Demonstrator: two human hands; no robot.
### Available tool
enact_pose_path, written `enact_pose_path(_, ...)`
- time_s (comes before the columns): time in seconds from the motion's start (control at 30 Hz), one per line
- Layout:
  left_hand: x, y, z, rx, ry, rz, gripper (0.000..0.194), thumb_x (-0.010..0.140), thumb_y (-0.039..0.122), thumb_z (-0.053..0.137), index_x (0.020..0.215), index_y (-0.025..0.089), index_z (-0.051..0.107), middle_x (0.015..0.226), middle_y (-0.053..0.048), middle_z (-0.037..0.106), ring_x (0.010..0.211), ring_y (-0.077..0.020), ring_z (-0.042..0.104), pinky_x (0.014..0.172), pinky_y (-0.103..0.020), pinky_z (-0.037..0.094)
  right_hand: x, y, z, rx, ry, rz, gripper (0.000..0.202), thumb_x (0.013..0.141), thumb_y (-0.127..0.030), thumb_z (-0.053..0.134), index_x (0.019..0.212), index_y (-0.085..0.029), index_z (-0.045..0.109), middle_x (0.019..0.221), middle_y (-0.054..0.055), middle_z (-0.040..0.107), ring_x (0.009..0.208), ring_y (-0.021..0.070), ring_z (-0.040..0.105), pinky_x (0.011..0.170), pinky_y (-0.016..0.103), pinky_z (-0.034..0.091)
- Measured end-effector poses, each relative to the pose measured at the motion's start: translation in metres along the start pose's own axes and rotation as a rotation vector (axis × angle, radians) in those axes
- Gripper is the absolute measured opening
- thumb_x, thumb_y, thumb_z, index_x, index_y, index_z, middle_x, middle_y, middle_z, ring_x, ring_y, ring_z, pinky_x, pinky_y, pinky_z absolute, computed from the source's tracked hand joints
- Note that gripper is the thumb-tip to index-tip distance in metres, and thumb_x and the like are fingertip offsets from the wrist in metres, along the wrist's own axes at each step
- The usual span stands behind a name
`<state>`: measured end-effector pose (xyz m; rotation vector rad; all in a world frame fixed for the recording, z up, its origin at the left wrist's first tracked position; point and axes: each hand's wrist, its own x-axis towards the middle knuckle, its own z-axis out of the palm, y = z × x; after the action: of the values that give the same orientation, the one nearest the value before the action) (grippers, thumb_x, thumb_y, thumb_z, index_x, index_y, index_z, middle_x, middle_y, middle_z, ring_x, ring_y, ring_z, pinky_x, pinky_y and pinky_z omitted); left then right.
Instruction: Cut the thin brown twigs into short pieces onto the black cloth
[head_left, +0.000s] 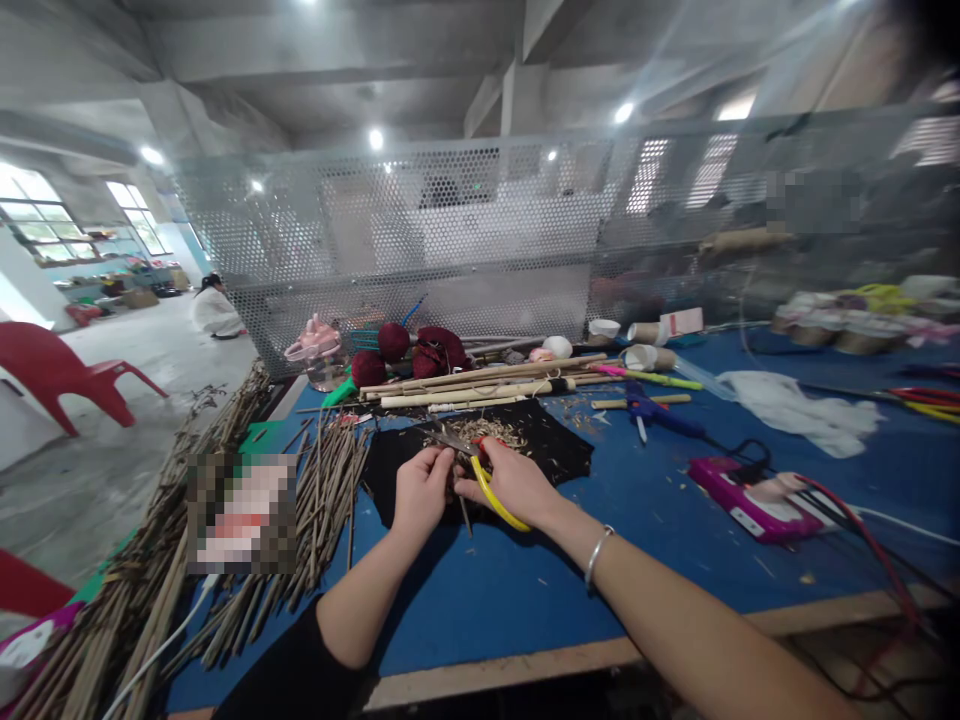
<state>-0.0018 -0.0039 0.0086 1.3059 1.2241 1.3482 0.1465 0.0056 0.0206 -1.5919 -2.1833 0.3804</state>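
My right hand [521, 485] is closed on a pair of scissors [491, 495] with yellow-and-red handles. The blades point up and left, just above my left fingertips. My left hand [421, 490] is closed in a pinch beside them. A thin brown twig [465, 515] sticks out between the two hands, its upper part mostly hidden by fingers. Under both hands lies a black cloth [559, 450], scattered with small pale plant clippings [495, 432]. A silver bangle [598, 558] is on my right wrist.
Bundles of cut twigs [322, 510] lie at left. Behind the cloth are bamboo sticks [480, 385] and dark red yarn balls [394, 342]. A blue glue gun [660, 412], a magenta power strip [754, 500] and cords are at right. A perforated metal panel [465, 240] borders the back.
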Motion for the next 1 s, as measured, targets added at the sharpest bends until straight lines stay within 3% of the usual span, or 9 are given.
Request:
enact_pose_path(0.4, -0.001, 0.006, -0.001, -0.005, -0.039, 0.044, 0.033, 0.076, 0.044, 0.051, 0.067, 0.013, 0.056, 0.056, 0.001, 0.055, 0.038, -0.0051, 0.042, 0.035, -0.016, 0.036, 0.000, -0.001, 0.007, 0.044, 0.011, -0.020, 0.047, 0.069, -0.059, 0.055, 0.091, -0.018, 0.049, 0.073, 0.003, 0.059, 0.063, 0.0151, 0.053, 0.053, 0.022, 0.025)
enact_pose_path(0.73, -0.002, 0.004, 0.000, 0.104, 0.009, -0.058, 0.036, 0.070, 0.046, 0.057, 0.083, 0.013, 0.064, 0.055, 0.000, 0.055, 0.042, -0.0083, 0.046, 0.034, -0.017, 0.038, 0.005, 0.000, 0.005, 0.017, 0.022, 0.067, 0.043, 0.068, -0.061, 0.054, 0.079, -0.020, 0.050, 0.068, 0.001, 0.058, 0.059, 0.0141, 0.052, 0.050, 0.022, 0.024)
enact_pose_path(1.0, -0.003, 0.004, 0.000, 0.066, -0.083, -0.082, 0.035, 0.071, 0.044, 0.056, 0.082, 0.012, 0.065, 0.056, 0.000, 0.055, 0.038, -0.0055, 0.040, 0.033, -0.016, 0.036, 0.002, 0.001, 0.003, 0.024, 0.018, 0.032, 0.045, 0.067, -0.056, 0.059, 0.089, -0.019, 0.044, 0.076, 0.003, 0.059, 0.066, 0.0160, 0.056, 0.054, 0.022, 0.029)
